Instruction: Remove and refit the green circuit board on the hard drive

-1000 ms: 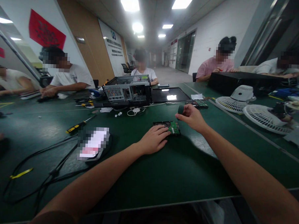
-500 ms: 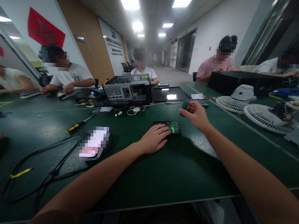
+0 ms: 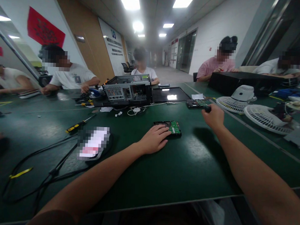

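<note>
A hard drive with a green circuit board facing up lies flat on the green table. My left hand rests over its left and near part, fingers stretched out flat and covering some of it. To the right, my right hand is raised above the table, closed around a screwdriver with a dark green handle. Its shaft cannot be made out now. Just beyond that hand lies a second hard drive, also with a green board.
An open computer case and a flat black panel stand farther back. White fan parts lie at right. On the left are a yellow-black screwdriver, a blurred phone-like device and black cables. Several people sit around the table.
My right hand has moved right, away from the near hard drive, carrying the screwdriver. My left hand stays on the drive. The co-worker at back left has shifted their arms.
</note>
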The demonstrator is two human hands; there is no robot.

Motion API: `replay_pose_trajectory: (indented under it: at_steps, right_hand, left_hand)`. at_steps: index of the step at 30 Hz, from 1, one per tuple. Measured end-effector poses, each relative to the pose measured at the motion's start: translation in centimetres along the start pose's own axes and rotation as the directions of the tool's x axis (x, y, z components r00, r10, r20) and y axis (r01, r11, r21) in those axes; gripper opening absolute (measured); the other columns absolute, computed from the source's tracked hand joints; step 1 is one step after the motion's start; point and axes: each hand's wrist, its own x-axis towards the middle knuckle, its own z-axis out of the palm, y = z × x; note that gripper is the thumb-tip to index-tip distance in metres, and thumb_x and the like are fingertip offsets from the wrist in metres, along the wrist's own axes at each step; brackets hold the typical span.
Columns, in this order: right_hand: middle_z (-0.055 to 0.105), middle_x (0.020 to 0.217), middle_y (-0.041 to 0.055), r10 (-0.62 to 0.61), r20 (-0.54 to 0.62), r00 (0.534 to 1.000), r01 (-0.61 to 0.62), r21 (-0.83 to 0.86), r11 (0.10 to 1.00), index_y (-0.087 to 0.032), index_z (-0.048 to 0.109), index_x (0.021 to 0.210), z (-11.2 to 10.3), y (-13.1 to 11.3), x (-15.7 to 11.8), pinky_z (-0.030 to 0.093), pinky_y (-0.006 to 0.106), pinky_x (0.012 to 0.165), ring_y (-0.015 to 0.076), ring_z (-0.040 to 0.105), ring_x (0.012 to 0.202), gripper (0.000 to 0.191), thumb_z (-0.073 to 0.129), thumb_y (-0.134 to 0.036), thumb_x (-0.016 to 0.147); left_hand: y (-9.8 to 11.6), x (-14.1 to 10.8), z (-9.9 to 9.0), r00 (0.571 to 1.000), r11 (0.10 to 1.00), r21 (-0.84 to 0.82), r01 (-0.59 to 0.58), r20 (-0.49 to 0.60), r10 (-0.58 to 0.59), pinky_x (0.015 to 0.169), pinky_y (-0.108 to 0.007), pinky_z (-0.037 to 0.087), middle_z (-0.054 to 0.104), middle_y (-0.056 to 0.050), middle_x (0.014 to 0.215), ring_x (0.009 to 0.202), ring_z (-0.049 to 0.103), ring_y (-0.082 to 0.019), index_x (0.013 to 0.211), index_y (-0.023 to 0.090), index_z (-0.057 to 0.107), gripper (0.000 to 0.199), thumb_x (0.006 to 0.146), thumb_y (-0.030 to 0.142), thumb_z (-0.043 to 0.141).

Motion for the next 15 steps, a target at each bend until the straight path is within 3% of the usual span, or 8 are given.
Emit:
replay_pose_trajectory:
  at_steps: [4, 6, 10, 15]
  right_hand:
    - [0.076, 0.107, 0.0186, 0.236, 0.036, 0.971, -0.224, -0.204, 0.953, -0.018, 0.072, 0.121, 0.5, 4.2, 0.4, 0.053, 0.045, 0.084, 0.0344, 0.07, 0.098, 0.041, 0.063, -0.041, 0.089]
    - [0.076, 0.109, 0.0181, 0.266, 0.116, 0.957, -0.226, -0.275, 0.935, -0.019, 0.074, 0.12, 1.0, 5.8, 0.4, 0.053, 0.044, 0.084, 0.0344, 0.07, 0.1, 0.039, 0.062, -0.04, 0.089]
    - [0.073, 0.12, 0.0182, 0.138, 0.265, 0.954, -0.041, -0.341, 0.939, -0.02, 0.075, 0.123, 2.1, 6.9, 0.2, 0.053, 0.042, 0.087, 0.0335, 0.069, 0.108, 0.039, 0.057, -0.036, 0.093]
    - [0.067, 0.137, 0.0162, -0.033, 0.345, 0.938, 0.159, -0.344, 0.925, -0.018, 0.071, 0.132, 3.2, 6.1, 0.8, 0.051, 0.037, 0.092, 0.0305, 0.064, 0.119, 0.043, 0.055, -0.026, 0.094]
  left_hand:
    - [0.0, 0.0, 0.0, 1.0, 1.0, 0.004, 0.004, 0.006, -0.005, 0.12, -0.056, 0.04, 0.056, -0.012, 0.152, 0.146, 0.044, -0.032, 0.15, 0.02, 0.052, 0.048, 0.104, 0.034, 0.053]
    - [0.0, -0.1, 0.1, 1.0, 1.0, -0.001, 0.007, 0.009, -0.007, 0.12, -0.056, 0.04, 0.056, -0.012, 0.153, 0.146, 0.045, -0.032, 0.15, 0.02, 0.052, 0.048, 0.104, 0.034, 0.054]
    - [0.0, -0.1, 0.1, 1.0, 1.0, -0.015, 0.018, 0.004, -0.018, 0.121, -0.056, 0.04, 0.056, -0.012, 0.153, 0.147, 0.044, -0.031, 0.151, 0.02, 0.052, 0.048, 0.104, 0.035, 0.053]
    - [0.3, 0.0, -0.1, 1.0, 0.999, -0.025, 0.029, -0.011, -0.029, 0.12, -0.056, 0.041, 0.058, -0.012, 0.151, 0.146, 0.046, -0.031, 0.148, 0.02, 0.054, 0.046, 0.104, 0.034, 0.053]
